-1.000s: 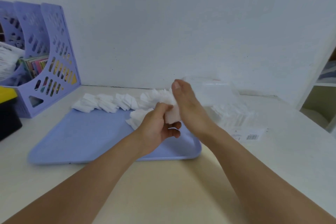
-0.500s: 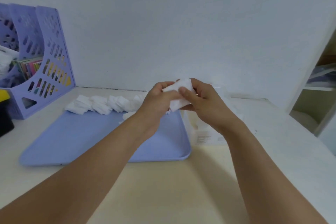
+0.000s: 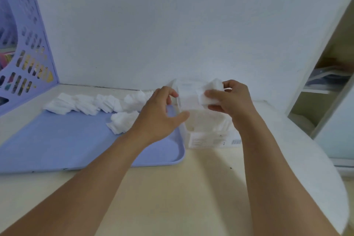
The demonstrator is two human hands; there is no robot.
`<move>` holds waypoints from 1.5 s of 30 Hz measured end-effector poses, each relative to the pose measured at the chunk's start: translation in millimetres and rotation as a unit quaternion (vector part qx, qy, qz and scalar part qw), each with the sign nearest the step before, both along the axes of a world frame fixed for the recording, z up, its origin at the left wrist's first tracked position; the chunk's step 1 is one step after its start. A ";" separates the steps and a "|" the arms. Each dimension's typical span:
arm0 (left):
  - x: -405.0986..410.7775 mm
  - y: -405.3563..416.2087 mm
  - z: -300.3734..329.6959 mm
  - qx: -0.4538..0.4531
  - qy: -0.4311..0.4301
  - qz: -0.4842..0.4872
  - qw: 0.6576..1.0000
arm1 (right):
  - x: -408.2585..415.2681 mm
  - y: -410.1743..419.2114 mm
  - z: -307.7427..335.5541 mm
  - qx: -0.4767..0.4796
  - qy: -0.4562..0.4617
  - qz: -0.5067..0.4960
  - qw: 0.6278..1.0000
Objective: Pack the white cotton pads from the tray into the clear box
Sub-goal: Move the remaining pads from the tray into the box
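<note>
The blue tray [image 3: 57, 145] fills the left of the tabletop; loose cotton pads [image 3: 86, 102] line its far edge. The clear box [image 3: 206, 128] stands at its right edge, already holding pads. The right hand [image 3: 228, 99] pinches a small stack of pads [image 3: 210, 92] above the box. The left hand [image 3: 161, 115] hangs relaxed, empty, beside the box. Pads look light, soft, easily fanned: best squeezed across the flat faces.

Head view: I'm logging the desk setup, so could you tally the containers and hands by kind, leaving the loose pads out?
Blue tray: 1
Clear box: 1
Purple file rack: 1
Hands: 2, the left hand holding nothing and the right hand gripping a stack of cotton pads
Total: 5
</note>
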State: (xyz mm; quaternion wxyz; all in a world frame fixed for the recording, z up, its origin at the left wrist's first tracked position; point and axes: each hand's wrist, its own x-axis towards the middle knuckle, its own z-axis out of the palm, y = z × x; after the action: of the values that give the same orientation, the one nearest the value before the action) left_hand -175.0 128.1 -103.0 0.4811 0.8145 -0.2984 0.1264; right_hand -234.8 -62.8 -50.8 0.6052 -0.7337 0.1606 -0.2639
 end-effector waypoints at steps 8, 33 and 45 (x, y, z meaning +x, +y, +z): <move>-12.0 -2.2 -0.8 0.114 0.026 -0.086 0.989 | 18.4 22.5 -11.9 -0.318 0.196 0.026 0.927; -16.9 -0.2 -1.0 0.130 0.040 -0.136 0.981 | 37.7 17.9 -38.9 -0.490 0.280 0.013 0.825; 39.2 113.6 15.7 0.172 0.161 0.229 0.944 | 21.3 131.3 -59.5 -0.390 0.063 0.139 0.908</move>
State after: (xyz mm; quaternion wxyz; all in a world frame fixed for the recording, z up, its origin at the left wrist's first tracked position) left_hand -135.7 241.8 -87.3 0.3332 0.9409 -0.0395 0.0470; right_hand -213.5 68.5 -110.3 0.2897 -0.9413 -0.0213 -0.1720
